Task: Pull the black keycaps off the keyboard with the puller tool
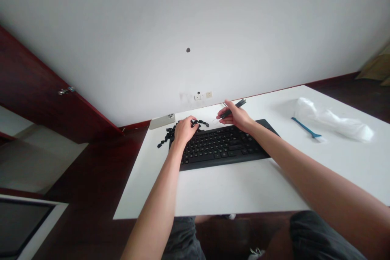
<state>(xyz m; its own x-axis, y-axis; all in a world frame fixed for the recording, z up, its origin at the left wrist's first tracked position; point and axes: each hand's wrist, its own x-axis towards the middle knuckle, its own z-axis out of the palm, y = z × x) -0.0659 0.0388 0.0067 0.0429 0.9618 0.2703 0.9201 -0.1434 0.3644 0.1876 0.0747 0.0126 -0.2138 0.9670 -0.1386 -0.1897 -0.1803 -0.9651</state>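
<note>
A black keyboard [213, 146] lies on the white table, with many of its keys bare of their caps. Behind its left end is a loose heap of black keycaps [170, 133]. My left hand [184, 129] is over this heap, thumb and fingers curled round a small black keycap [193, 123]. Above the back right part of the keyboard, my right hand [237, 117] is closed round a slim black keycap puller [236, 108]. Thin wire loops seem to stick out of its left end.
A phone [162, 121] lies at the table's back left corner. On the right are a blue-handled brush [306, 127] and a crumpled clear plastic bag [335, 121]. The wall with sockets [203, 96] rises behind the table [231, 195]; a dark red door [57, 85] is left.
</note>
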